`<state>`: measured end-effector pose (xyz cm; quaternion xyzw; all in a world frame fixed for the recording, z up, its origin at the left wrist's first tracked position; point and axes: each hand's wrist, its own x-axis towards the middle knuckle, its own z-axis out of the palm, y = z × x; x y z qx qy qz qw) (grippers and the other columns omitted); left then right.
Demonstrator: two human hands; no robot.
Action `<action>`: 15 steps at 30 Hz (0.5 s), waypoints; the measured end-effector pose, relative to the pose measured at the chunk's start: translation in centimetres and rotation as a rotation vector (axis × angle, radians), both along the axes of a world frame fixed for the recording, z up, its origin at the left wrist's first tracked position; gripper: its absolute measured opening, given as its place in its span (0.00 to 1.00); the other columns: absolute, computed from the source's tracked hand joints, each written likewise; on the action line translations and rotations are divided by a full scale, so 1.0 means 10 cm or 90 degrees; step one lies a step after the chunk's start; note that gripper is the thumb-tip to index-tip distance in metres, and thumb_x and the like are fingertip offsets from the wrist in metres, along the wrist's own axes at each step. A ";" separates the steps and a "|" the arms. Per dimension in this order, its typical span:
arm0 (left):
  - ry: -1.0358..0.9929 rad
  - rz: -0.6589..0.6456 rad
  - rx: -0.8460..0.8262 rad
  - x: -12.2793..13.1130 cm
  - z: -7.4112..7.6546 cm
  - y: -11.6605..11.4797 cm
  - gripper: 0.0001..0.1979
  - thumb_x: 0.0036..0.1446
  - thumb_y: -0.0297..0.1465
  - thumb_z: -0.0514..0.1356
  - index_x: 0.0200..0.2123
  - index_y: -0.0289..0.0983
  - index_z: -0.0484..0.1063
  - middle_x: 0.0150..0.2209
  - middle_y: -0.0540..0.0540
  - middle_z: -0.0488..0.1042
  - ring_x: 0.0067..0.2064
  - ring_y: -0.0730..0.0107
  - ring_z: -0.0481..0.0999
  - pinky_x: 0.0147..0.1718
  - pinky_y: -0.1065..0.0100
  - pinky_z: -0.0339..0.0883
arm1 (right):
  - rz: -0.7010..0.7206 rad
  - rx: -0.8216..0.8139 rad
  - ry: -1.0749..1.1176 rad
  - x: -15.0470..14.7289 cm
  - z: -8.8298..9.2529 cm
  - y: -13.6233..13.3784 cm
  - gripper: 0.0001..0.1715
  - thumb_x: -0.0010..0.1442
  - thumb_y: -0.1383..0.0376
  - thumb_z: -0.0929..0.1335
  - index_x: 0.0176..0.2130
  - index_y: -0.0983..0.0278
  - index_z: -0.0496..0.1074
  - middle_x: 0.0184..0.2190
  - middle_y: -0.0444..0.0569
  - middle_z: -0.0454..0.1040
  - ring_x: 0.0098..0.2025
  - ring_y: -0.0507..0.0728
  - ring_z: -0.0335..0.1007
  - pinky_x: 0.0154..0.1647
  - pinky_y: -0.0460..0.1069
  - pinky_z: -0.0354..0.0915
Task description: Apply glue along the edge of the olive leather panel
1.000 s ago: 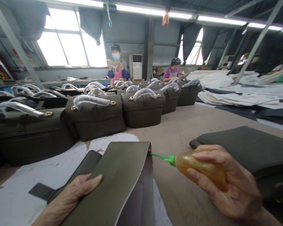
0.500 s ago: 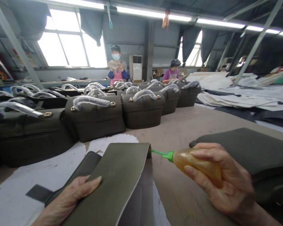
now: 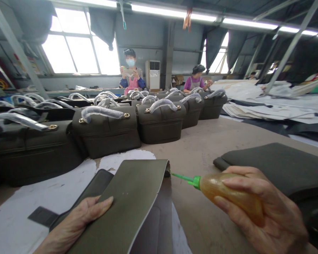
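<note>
Left hand (image 3: 81, 218): closed on the olive panel, thumb uppermost; scarcely shifted in the last half second.
Olive panel (image 3: 129, 197): held folded over the desk (image 3: 201, 151), directly ahead; open side at right.
Right hand (image 3: 272, 208): wrapped around the amber bottle, well apart from the left.
Amber bottle (image 3: 217, 185): drawn slightly rightward since half a second ago.
Green nozzle (image 3: 184, 177): tip placed at the panel's far right corner; contact cannot be told. Work is judged to be centred on that same corner.
Dark flat piece (image 3: 95, 183): laid over white sheet (image 3: 37, 197), beside the panel.
Dark stack (image 3: 275, 165): laid beyond the right hand.
Dark bags (image 3: 160, 125): ranged in rows, handles film-wrapped.
Co-worker (image 3: 133, 83): seen masked, beyond the bags.
</note>
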<state>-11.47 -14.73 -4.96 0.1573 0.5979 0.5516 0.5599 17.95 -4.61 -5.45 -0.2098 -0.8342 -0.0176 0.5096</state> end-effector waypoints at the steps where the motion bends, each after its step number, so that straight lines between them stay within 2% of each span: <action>1: 0.005 -0.003 0.001 0.00 0.01 0.00 0.22 0.27 0.40 0.75 0.24 0.32 0.75 0.19 0.47 0.73 0.17 0.72 0.70 0.16 0.75 0.66 | -0.003 0.000 0.003 0.01 0.01 -0.01 0.13 0.58 0.70 0.68 0.44 0.67 0.64 0.41 0.51 0.66 0.43 0.56 0.64 0.37 0.48 0.65; 5: 0.005 0.014 -0.025 0.00 0.03 0.00 0.23 0.25 0.39 0.75 0.25 0.32 0.74 0.19 0.46 0.73 0.19 0.70 0.71 0.17 0.73 0.67 | -0.010 -0.003 0.022 -0.02 0.05 -0.03 0.14 0.58 0.69 0.68 0.44 0.66 0.63 0.41 0.50 0.66 0.42 0.55 0.65 0.36 0.48 0.65; 10: 0.024 0.002 -0.047 -0.02 0.03 0.00 0.26 0.26 0.40 0.75 0.28 0.31 0.72 0.22 0.42 0.75 0.21 0.67 0.72 0.19 0.71 0.69 | 0.000 -0.022 0.013 -0.09 -0.01 0.01 0.13 0.58 0.70 0.68 0.43 0.67 0.64 0.41 0.50 0.66 0.43 0.54 0.64 0.40 0.47 0.64; 15: 0.026 0.025 -0.048 -0.01 0.05 0.00 0.27 0.23 0.40 0.76 0.28 0.33 0.72 0.21 0.44 0.75 0.21 0.67 0.72 0.19 0.71 0.69 | -0.006 -0.013 -0.004 -0.08 -0.03 0.01 0.11 0.59 0.70 0.67 0.43 0.67 0.64 0.42 0.50 0.65 0.44 0.53 0.64 0.41 0.45 0.63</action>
